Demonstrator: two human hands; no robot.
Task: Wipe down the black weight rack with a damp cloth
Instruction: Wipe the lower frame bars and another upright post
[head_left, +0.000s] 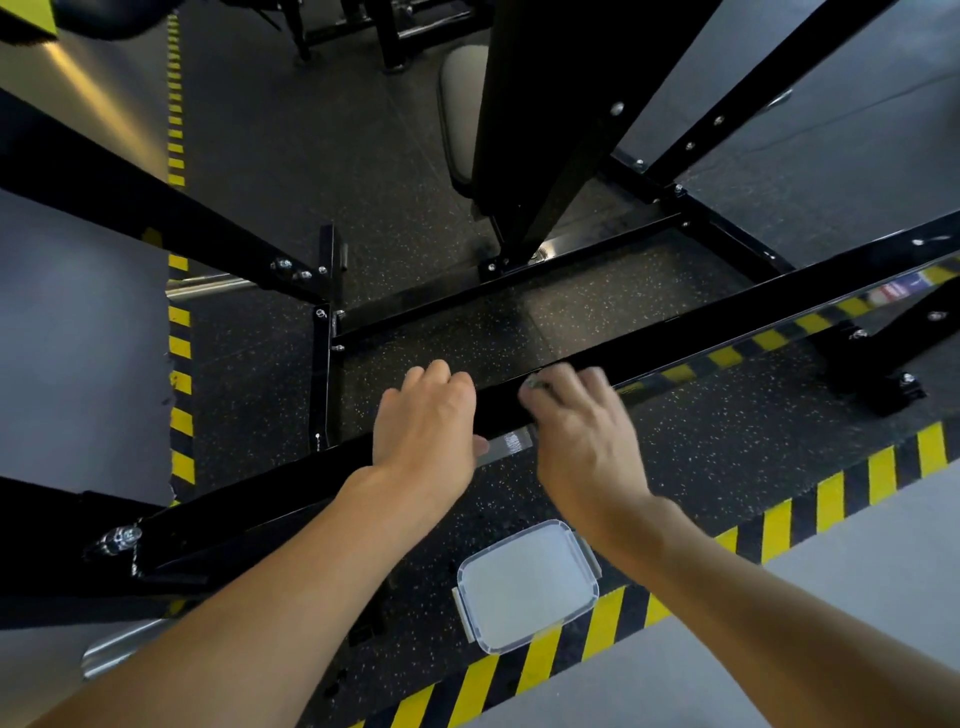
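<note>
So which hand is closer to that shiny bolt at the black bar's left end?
Left. The left hand grips the black bar nearer the bolt; the right hand sits farther along the same bar, beyond the left one.

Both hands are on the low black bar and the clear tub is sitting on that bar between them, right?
Not quite. The left hand and right hand are on the black bar, but the clear tub is not on it: the head view shows it on the speckled floor, nearer the person, between the forearms.
</note>
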